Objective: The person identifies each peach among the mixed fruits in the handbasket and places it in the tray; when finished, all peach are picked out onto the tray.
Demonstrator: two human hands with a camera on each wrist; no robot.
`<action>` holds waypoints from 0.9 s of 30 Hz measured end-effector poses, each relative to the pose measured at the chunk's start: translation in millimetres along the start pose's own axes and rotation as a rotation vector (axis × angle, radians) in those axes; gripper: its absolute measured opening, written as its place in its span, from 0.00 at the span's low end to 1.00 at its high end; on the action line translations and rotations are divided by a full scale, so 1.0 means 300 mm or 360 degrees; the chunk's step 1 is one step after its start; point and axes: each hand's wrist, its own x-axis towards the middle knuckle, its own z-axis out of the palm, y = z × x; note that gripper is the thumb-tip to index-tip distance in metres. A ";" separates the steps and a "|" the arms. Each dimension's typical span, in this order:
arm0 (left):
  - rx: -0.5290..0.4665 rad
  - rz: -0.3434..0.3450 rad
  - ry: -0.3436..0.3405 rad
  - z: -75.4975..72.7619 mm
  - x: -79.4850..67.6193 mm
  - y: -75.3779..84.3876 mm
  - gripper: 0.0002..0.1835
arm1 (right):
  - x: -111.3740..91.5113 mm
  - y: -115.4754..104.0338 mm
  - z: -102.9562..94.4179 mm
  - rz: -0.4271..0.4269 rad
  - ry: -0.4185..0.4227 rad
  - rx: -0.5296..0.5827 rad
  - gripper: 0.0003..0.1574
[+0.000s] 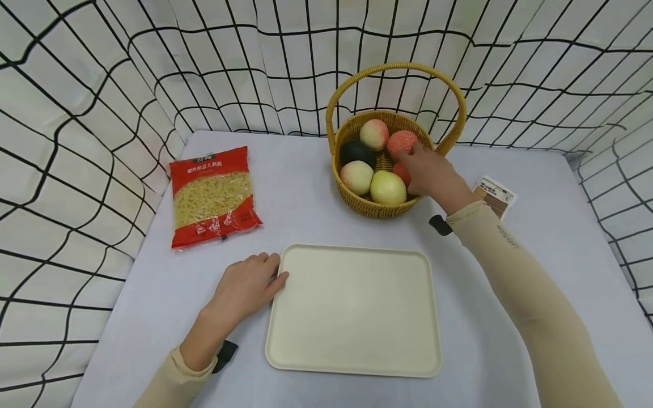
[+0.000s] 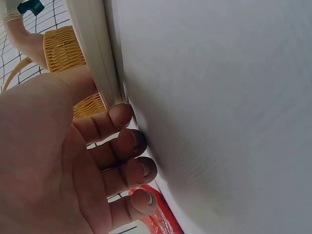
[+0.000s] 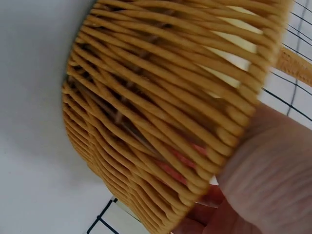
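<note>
A cream rectangular tray (image 1: 357, 311) lies on the white table. My left hand (image 1: 250, 286) holds its upper left corner, thumb over the rim and curled fingers at the outer edge, as the left wrist view shows. My right hand (image 1: 433, 173) reaches over the right rim of a yellow wicker basket (image 1: 374, 209). Its fingers are at a pinkish-red round fruit (image 1: 402, 141) and a red fruit (image 1: 400, 171); the wicker and hand hide whether they grip either. Also in the basket are two pale pink peaches (image 1: 374, 134), a dark green avocado-like fruit (image 1: 357, 153) and a yellow-green round fruit (image 1: 388, 188).
A red bag of pasta (image 1: 214, 195) lies at the left back of the table. A small printed packet (image 1: 494, 195) is right of the basket, partly behind my right wrist. The basket's tall handle (image 1: 398, 66) arches over it. Black wire grid (image 1: 285, 51) encloses the back and sides.
</note>
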 end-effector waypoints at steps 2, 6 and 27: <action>-0.0010 0.0004 -0.0002 0.002 0.000 -0.001 0.14 | 0.008 0.001 0.009 -0.0008 -0.0004 -0.0017 0.42; -0.0017 0.0010 -0.0009 0.003 0.001 -0.002 0.14 | 0.018 0.005 0.019 -0.0028 0.0003 -0.0062 0.41; -0.0014 0.0028 0.0022 -0.003 -0.001 -0.002 0.14 | 0.019 -0.008 0.016 -0.0027 0.0056 -0.0121 0.43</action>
